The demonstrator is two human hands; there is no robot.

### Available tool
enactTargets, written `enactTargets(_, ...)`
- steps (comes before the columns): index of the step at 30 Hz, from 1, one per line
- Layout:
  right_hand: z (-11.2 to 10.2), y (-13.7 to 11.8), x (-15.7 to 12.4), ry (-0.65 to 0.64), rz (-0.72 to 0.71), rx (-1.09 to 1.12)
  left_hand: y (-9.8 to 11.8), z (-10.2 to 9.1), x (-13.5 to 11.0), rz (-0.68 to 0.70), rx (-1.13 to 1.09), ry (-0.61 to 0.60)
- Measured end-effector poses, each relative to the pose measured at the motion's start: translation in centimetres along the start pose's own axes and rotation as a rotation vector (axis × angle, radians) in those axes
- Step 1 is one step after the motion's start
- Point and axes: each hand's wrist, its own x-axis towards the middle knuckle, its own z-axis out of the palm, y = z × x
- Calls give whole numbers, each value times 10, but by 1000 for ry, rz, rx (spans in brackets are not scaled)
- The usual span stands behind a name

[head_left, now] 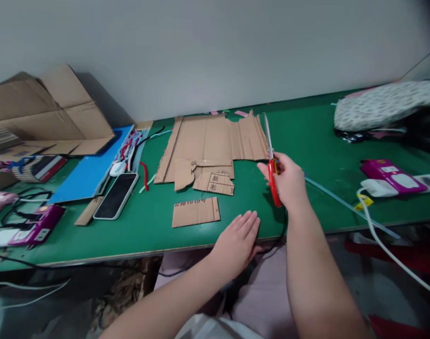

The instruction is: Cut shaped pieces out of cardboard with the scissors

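My right hand (289,176) grips a pair of scissors (273,181) by its red handles, with the blades pointing away toward the wall. My left hand (239,238) lies flat at the table's front edge, fingers stretched out and together, holding nothing. Left of it lies a small rectangular cardboard piece (195,213) with printing along its top. Behind that piece are a torn printed cardboard scrap (215,181) and a large cut cardboard sheet (204,139). The sheet's right end reaches close to the scissors' blades.
A phone (116,196), blue folder (91,172) and bundle of pipe cleaners (132,146) lie left. Folded cardboard (59,108) leans on the wall. Purple power strips (42,225) stand at both sides, with cables. A pale blue strip (342,202) crosses the green table (306,127) at right.
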Motion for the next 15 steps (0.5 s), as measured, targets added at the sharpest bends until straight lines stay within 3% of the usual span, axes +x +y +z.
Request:
enactTargets(4, 4, 1, -4, -82, 15, -43, -8, 0, -25, 105, -86, 144)
enactTargets(9, 8, 3, -5, -110, 45, -43, -11, -5, -39, 262, -155, 395)
enactTargets(12, 9, 7, -4, -110, 87, -13, -6, 7, -47, 332, -184, 415)
enactTargets(15, 9, 10, -3, -114, 121, 13, -5, 36, -56, 359, -186, 368)
